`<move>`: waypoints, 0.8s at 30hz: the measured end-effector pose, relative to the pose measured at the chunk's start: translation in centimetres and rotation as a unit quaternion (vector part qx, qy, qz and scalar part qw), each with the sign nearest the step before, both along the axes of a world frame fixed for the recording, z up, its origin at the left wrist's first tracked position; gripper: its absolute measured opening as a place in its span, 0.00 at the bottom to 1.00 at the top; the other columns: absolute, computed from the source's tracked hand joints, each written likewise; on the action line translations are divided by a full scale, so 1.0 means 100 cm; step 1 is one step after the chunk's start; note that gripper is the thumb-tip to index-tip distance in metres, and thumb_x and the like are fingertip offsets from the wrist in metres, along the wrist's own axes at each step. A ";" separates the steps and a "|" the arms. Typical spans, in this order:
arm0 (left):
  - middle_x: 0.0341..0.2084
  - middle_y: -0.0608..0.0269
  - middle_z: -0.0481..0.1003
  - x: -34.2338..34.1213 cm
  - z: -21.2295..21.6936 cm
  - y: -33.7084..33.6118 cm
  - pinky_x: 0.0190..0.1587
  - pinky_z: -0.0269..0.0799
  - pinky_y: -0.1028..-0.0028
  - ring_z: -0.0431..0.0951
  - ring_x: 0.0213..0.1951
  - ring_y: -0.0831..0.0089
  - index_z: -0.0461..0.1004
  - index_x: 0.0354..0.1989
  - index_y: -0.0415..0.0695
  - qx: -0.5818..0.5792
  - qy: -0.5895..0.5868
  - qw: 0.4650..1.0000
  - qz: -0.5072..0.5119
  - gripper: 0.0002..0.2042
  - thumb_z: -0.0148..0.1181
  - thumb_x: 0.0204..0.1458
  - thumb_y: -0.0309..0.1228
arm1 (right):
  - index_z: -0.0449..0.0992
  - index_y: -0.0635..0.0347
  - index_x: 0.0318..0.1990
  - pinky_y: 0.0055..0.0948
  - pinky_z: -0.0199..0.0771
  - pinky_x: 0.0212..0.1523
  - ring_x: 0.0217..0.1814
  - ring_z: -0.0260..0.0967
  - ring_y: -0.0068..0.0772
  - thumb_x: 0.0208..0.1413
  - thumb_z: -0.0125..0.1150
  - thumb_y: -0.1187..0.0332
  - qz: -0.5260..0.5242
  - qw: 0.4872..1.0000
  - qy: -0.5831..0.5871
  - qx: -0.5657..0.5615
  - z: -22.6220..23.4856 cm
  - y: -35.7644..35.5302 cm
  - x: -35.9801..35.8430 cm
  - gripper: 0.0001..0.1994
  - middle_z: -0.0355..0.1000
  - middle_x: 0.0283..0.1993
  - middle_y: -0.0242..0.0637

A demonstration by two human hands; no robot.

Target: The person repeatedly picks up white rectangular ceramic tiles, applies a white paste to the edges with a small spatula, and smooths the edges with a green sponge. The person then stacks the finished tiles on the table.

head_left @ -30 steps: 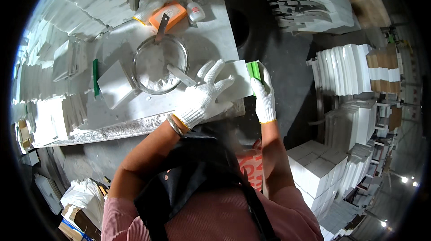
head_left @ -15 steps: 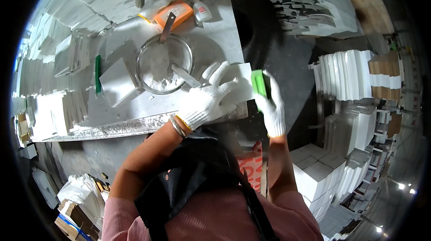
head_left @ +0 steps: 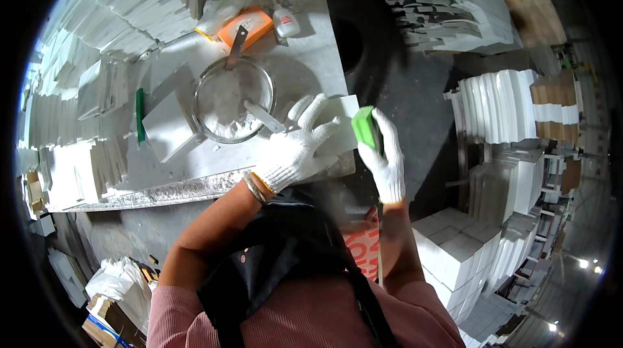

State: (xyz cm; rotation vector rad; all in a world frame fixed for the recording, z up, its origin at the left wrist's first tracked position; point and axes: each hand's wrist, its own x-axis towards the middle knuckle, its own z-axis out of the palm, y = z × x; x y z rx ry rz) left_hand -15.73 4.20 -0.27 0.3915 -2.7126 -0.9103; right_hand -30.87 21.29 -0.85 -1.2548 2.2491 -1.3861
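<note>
My left hand [head_left: 293, 150], in a white knitted glove, lies open with fingers spread on a flat white tile [head_left: 344, 113]. It presses on the tile near the table's right corner, and the tile juts past the edge. My right hand [head_left: 387, 169], gloved too, grips a bright green block [head_left: 365, 127] at the tile's right edge. Left of my left hand stands a round bowl [head_left: 198, 98] of white powder or paste. One scraper [head_left: 237, 46] leans over its far rim, and a second flat metal tool [head_left: 264, 116] rests over its near right side.
Another white tile [head_left: 167, 129] and a green strip [head_left: 139, 114] lie left of the bowl. Behind it are an orange box [head_left: 250, 25], a white bottle [head_left: 285, 22] and a loose glove [head_left: 214, 14]. Stacked white slabs [head_left: 110, 11] fill the table's left; more stacks [head_left: 496, 108] stand right.
The green block has shifted slightly left and turned in my right hand, its face now more tilted. My left hand keeps its place on the tile. The whole view has shifted a little.
</note>
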 end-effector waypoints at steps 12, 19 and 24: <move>0.69 0.47 0.56 0.000 0.000 0.001 0.65 0.63 0.51 0.56 0.68 0.41 0.75 0.57 0.52 -0.005 0.001 1.000 -0.007 0.31 0.73 0.40 0.41 | 0.65 0.60 0.66 0.34 0.66 0.65 0.63 0.67 0.39 0.53 0.67 0.73 -0.002 1.000 0.010 0.006 -0.010 0.003 -0.005 0.31 0.67 0.63 0.45; 0.69 0.48 0.57 -0.001 0.000 0.001 0.65 0.63 0.53 0.57 0.68 0.43 0.75 0.57 0.52 -0.002 0.006 1.000 -0.004 0.31 0.73 0.39 0.40 | 0.63 0.59 0.69 0.27 0.70 0.58 0.60 0.66 0.24 0.61 0.59 0.67 -0.056 0.947 -0.317 -0.013 0.007 -0.011 -0.010 0.28 0.68 0.63 0.39; 0.69 0.48 0.57 -0.001 0.000 0.002 0.64 0.65 0.53 0.58 0.68 0.43 0.75 0.56 0.52 -0.014 0.002 1.000 0.009 0.31 0.74 0.39 0.39 | 0.66 0.57 0.66 0.31 0.71 0.61 0.61 0.69 0.34 0.52 0.68 0.73 -0.021 0.998 -0.056 -0.009 -0.014 0.005 -0.001 0.32 0.69 0.61 0.40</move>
